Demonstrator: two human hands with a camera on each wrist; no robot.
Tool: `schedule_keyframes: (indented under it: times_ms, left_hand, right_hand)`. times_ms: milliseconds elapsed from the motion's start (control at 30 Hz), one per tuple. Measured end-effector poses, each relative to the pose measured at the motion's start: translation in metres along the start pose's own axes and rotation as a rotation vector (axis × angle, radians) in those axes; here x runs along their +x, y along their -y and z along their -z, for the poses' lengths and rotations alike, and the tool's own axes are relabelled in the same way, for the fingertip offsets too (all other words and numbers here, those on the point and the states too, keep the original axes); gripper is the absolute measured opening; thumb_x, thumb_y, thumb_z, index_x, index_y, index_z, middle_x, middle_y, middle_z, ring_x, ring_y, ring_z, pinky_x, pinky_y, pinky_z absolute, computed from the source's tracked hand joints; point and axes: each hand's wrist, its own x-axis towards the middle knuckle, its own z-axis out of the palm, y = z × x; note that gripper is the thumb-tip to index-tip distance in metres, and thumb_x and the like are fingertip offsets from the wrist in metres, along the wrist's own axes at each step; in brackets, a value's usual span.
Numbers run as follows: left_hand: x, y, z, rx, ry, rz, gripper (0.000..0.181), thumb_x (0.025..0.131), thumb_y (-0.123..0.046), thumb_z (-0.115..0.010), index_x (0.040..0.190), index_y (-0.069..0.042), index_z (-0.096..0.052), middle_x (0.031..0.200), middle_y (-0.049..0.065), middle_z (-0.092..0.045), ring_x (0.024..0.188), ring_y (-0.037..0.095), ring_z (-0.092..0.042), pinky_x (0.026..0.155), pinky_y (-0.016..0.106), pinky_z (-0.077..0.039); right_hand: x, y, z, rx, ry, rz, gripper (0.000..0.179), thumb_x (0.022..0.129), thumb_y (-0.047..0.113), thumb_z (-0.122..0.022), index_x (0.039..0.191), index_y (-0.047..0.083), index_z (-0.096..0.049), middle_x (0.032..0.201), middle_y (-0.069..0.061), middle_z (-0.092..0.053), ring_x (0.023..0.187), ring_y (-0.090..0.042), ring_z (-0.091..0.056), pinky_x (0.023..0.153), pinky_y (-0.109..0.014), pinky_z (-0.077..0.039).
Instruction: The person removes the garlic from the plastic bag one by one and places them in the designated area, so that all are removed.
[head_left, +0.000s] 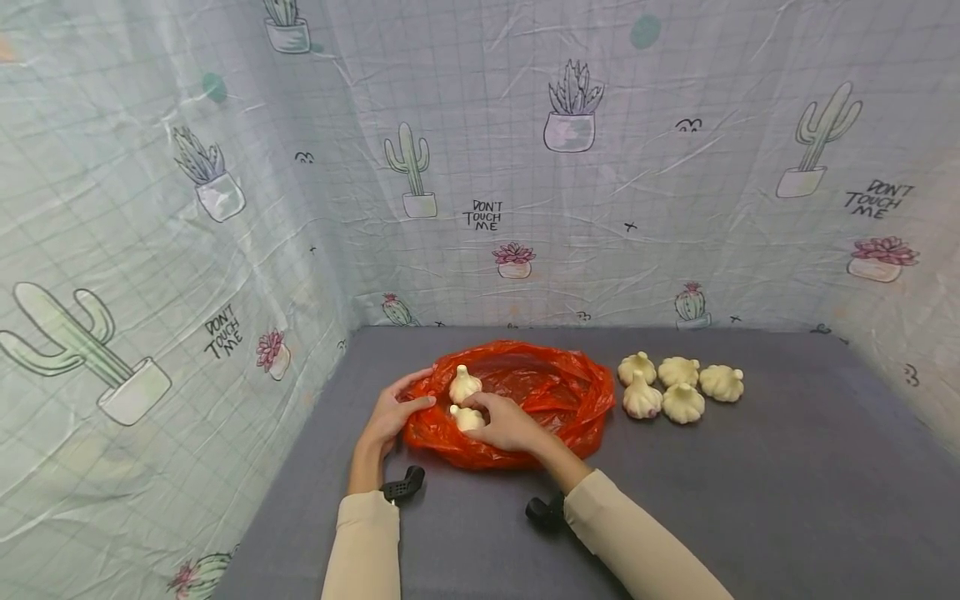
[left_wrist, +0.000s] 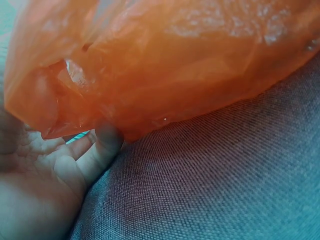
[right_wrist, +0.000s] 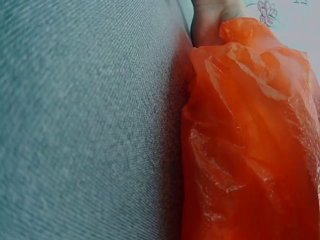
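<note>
A red plastic bag [head_left: 592,433] lies on the table with its mouth spread wide. My left hand [head_left: 390,415] holds its left rim, thumb over the edge. In the left wrist view, that hand [left_wrist: 55,185] is partly covered by the orange-looking bag [left_wrist: 190,90]. Reaching into the mouth, my right hand [head_left: 510,423] grips a garlic bulb [head_left: 467,418] near the bag's left side. Just behind it sits another garlic bulb [head_left: 464,385], stem up. The bag [right_wrist: 245,150] fills the right side of the right wrist view, where the right hand's fingers are hidden.
Several garlic bulbs [head_left: 683,403] are grouped on the grey table [head_left: 787,483] to the bag's right. A cactus-printed sheet [head_left: 465,275] hangs behind and along both sides. Black wrist devices [head_left: 405,484] sit at both cuffs.
</note>
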Motion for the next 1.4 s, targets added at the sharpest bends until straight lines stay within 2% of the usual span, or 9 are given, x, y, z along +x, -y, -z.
schedule_keyframes:
  times_ms: [200,400,567,733,933,1133,1400]
  left_hand:
    - [0.000,-0.001,0.000,-0.004,0.005,-0.007,0.059,0.089,-0.012,-0.077,0.145,-0.019,-0.059,0.154,0.007,-0.051,0.133,0.029,-0.054,0.100,0.041,-0.056]
    - [0.000,-0.001,-0.001,-0.010,0.004,-0.006,0.059,0.089,-0.011,-0.077,0.145,-0.018,-0.059,0.154,0.008,-0.052,0.131,0.029,-0.054,0.099,0.041,-0.056]
    - [0.000,0.000,-0.001,-0.014,0.003,-0.008,0.059,0.090,-0.011,-0.077,0.145,-0.018,-0.059,0.153,0.009,-0.052,0.130,0.027,-0.055,0.098,0.040,-0.057]
    - [-0.001,-0.001,-0.002,-0.013,-0.005,-0.010,0.058,0.089,-0.011,-0.077,0.143,-0.020,-0.060,0.151,0.008,-0.055,0.128,0.027,-0.057,0.097,0.040,-0.057]
    - [-0.001,-0.001,-0.002,-0.013,-0.005,-0.008,0.056,0.089,-0.011,-0.076,0.142,-0.021,-0.061,0.151,0.005,-0.055,0.130,0.027,-0.056,0.099,0.042,-0.056]
    - [-0.002,-0.001,0.000,-0.015,-0.016,0.015,0.055,0.090,-0.012,-0.077,0.141,-0.024,-0.062,0.151,0.002,-0.055,0.131,0.027,-0.056,0.101,0.043,-0.056]
    - [-0.002,-0.001,-0.001,-0.008,-0.011,0.012,0.057,0.089,-0.013,-0.077,0.142,-0.023,-0.062,0.150,0.004,-0.055,0.130,0.026,-0.057,0.099,0.042,-0.056]
  right_hand:
    - [-0.001,-0.002,0.001,0.021,-0.013,-0.003,0.040,0.092,0.022,-0.076,0.129,0.012,-0.065,0.130,-0.009,-0.068,0.123,-0.027,-0.062,0.104,-0.048,-0.051]
    - [-0.005,-0.002,0.004,0.020,-0.039,0.012,0.043,0.090,0.022,-0.077,0.130,0.012,-0.065,0.127,-0.005,-0.068,0.113,-0.020,-0.061,0.095,-0.042,-0.053]
    - [-0.010,-0.001,0.010,0.051,-0.071,0.025,0.047,0.087,0.024,-0.080,0.130,0.012,-0.065,0.125,-0.006,-0.069,0.106,-0.019,-0.062,0.093,-0.040,-0.052]
    - [-0.016,-0.004,0.017,0.078,-0.095,0.002,0.052,0.086,0.032,-0.081,0.133,0.016,-0.064,0.128,-0.004,-0.068,0.106,-0.017,-0.063,0.092,-0.039,-0.053]
    - [-0.030,-0.008,0.029,0.106,-0.159,-0.011,0.057,0.084,0.041,-0.083,0.134,0.020,-0.065,0.132,0.002,-0.067,0.117,-0.018,-0.062,0.101,-0.045,-0.051]
    - [-0.046,-0.014,0.042,0.112,-0.200,-0.012,0.056,0.085,0.043,-0.082,0.134,0.021,-0.064,0.132,0.002,-0.067,0.113,-0.019,-0.062,0.095,-0.041,-0.053]
    - [-0.072,-0.020,0.063,0.101,-0.248,-0.023,0.060,0.084,0.043,-0.083,0.136,0.021,-0.062,0.135,-0.001,-0.065,0.109,-0.020,-0.063,0.091,-0.039,-0.054]
